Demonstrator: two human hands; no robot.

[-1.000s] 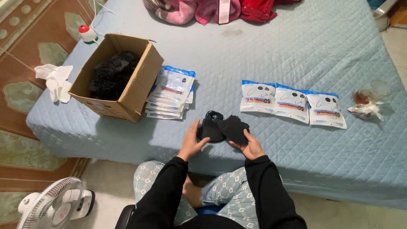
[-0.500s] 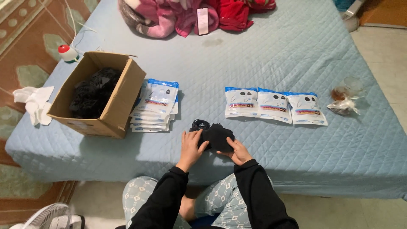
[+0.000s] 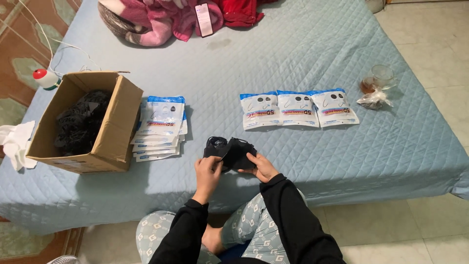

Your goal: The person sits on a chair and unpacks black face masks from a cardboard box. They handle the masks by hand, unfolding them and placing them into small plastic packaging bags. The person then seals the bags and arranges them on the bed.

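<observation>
While lying crosswise at frame centre, soft black masks (image 3: 229, 151), crumpled, gripped by left hand (image 3: 207, 172) and right hand (image 3: 261, 166) fingers over quilted blue bedspread (image 3: 303, 58).

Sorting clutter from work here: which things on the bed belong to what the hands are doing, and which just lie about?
In use: black masks held by left hand and right hand; cardboard box; pouch stack; three pouches.
Lying about: pink blanket; phone; glass cup; white cloth.

White-blue pouches (image 3: 299, 108), pouch stack (image 3: 161, 128), brown box (image 3: 115, 128)
</observation>
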